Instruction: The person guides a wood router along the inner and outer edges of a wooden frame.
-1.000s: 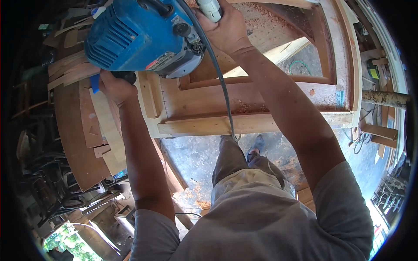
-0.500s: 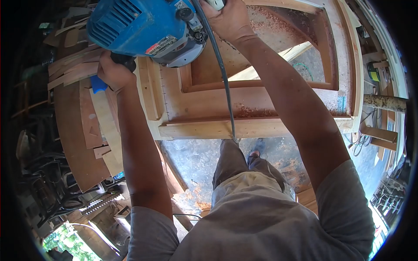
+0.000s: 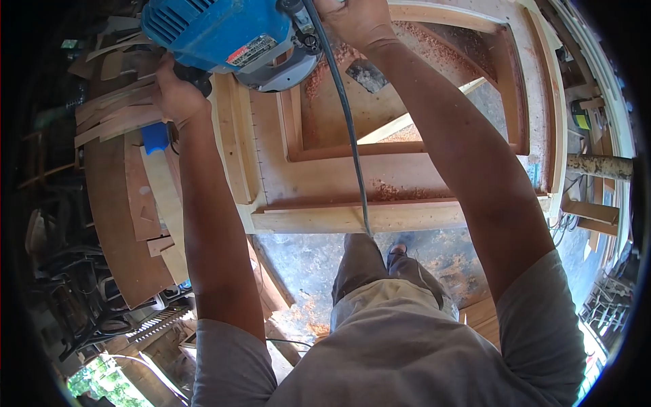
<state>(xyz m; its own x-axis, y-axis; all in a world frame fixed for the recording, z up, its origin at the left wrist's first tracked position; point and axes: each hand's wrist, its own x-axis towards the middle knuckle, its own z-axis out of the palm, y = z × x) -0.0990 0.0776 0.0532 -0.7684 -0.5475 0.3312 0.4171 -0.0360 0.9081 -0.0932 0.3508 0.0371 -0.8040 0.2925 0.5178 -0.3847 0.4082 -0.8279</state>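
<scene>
A blue power router point(image 3: 224, 34) with a silver base sits at the top left of the view, over the wooden frame point(image 3: 339, 173). My left hand point(image 3: 178, 93) is wrapped around its black knob at the left. At the top edge my right hand point(image 3: 359, 24) is closed on the router's other handle, which is partly cut off by the view. A dark power cord point(image 3: 344, 102) runs from the router down across the frame towards my legs. Reddish shavings point(image 3: 400, 191) lie on the frame, and the router's bit is hidden.
Thin wood strips and boards point(image 3: 112, 224) are stacked to the left, with a blue object point(image 3: 155, 138) among them. Shavings are scattered over the concrete floor point(image 3: 305, 264) around my feet. More planks point(image 3: 597, 214) and a round pole point(image 3: 600, 164) are at the right.
The frame now appears slightly lower in the view, and the router sits a little higher. A dark grey patch inside the frame opening has come into sight. Both hands keep their grip.
</scene>
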